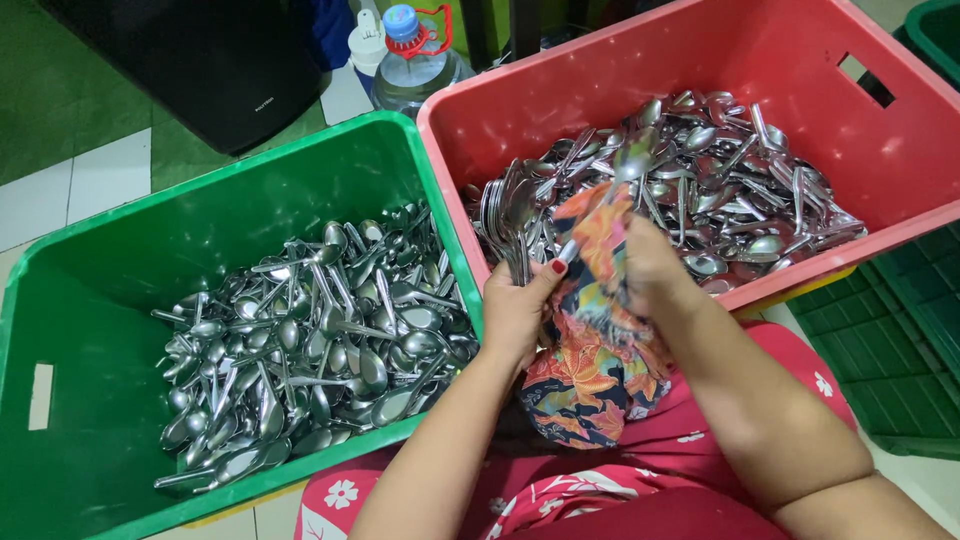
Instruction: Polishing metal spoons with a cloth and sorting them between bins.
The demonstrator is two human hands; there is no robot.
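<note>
My left hand [517, 310] grips a fanned bundle of metal spoons [505, 225] by their handles, held over the near edge of the red crate [640, 60]. My right hand [648, 268] clutches a colourful floral cloth [592, 340] that wraps around the handle of a single spoon [630, 165], whose bowl sticks up above the cloth. The cloth hangs down onto my lap. A heap of loose spoons [730, 180] fills the red crate behind my hands.
A green crate [120, 240] on the left holds another pile of spoons [310, 340]. A plastic water bottle [410, 55] and a black box [200, 60] stand behind the crates. Dark green crates [890, 330] sit at the right.
</note>
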